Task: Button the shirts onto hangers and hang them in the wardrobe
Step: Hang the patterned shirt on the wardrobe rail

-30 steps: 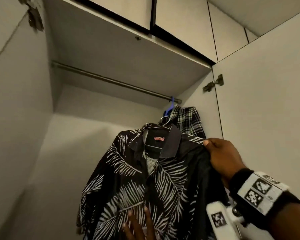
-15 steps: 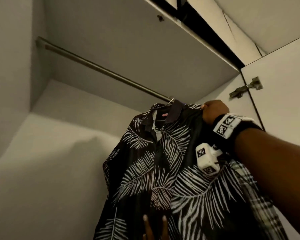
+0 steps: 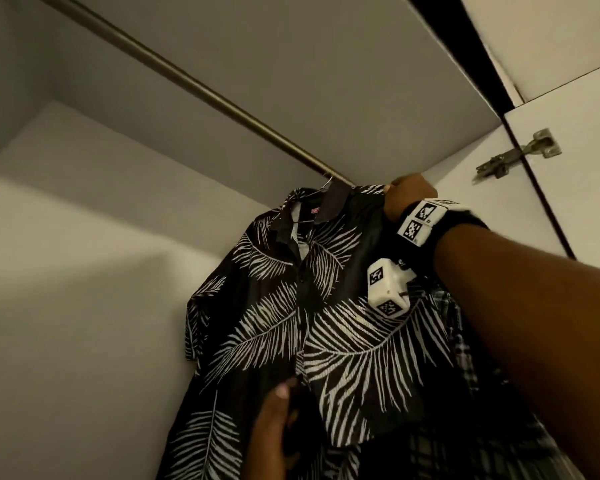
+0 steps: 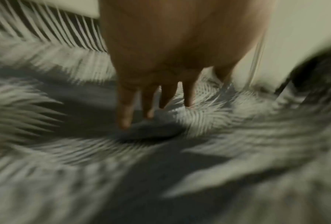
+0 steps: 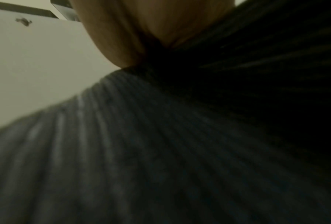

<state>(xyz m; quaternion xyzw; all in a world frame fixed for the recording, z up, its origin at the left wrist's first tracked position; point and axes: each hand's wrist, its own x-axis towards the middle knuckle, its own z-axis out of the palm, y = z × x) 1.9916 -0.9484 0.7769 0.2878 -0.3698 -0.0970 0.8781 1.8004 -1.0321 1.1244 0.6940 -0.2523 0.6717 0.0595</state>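
A black shirt with white palm leaves (image 3: 326,323) hangs buttoned on a wire hanger (image 3: 321,188). The hanger's hook is at the metal rail (image 3: 201,91), near its right end. My right hand (image 3: 407,199) grips the shirt's right shoulder, high under the shelf. My left hand (image 3: 274,424) lies with straight fingers (image 4: 149,104) against the shirt's front, low down. Both wrist views are blurred; the right wrist view shows only dark fabric (image 5: 160,136) and my palm. A plaid shirt (image 3: 465,362) hangs behind, mostly hidden by my right forearm.
The wardrobe's pale back wall (image 3: 84,306) and left side wall stand empty of clothes left of the shirt. A shelf panel (image 3: 326,64) runs just above the rail. The open door (image 3: 586,161) with its hinge (image 3: 520,154) is at the right.
My right hand has lifted the palm-leaf shirt up to the rail, and the hanger hook now sits at it. The camera has tilted up. My left hand has stayed on the shirt's front.
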